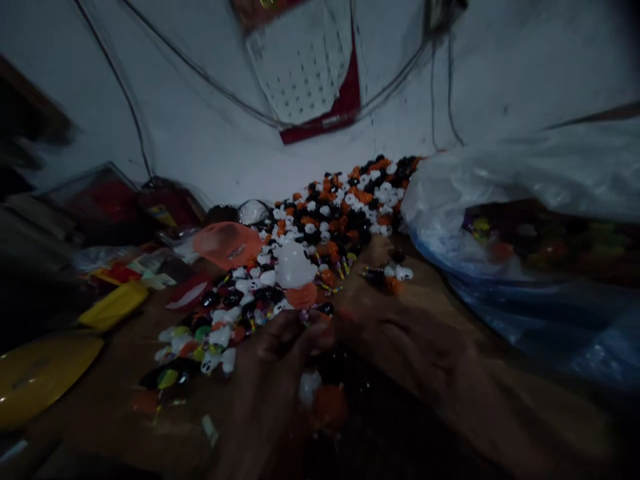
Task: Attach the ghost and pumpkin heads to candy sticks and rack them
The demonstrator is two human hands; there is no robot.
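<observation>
In the dim middle of the head view, my left hand (280, 350) is closed, thumb and fingers pinched around something small and colourful that I cannot make out. Close beside it on the right, my right hand (405, 347) is blurred, with its fingertips drawn together near the left thumb. What it grips, if anything, is hidden. Below the hands hang or lie an orange rounded piece (330, 405) and a white piece (310, 387). Just beyond is a heap of small white, black and orange figures (345, 200), some with ghost faces. A small cluster (393, 285) lies apart at right.
A white scoop-like object (295, 265) and an orange plastic basket (227, 243) stand among the figures. Yellow dishes (45, 377) sit at left. A large plastic bag (505, 293) with colourful pieces inside fills the right. Behind, a calendar (305, 67) and cables hang on the wall.
</observation>
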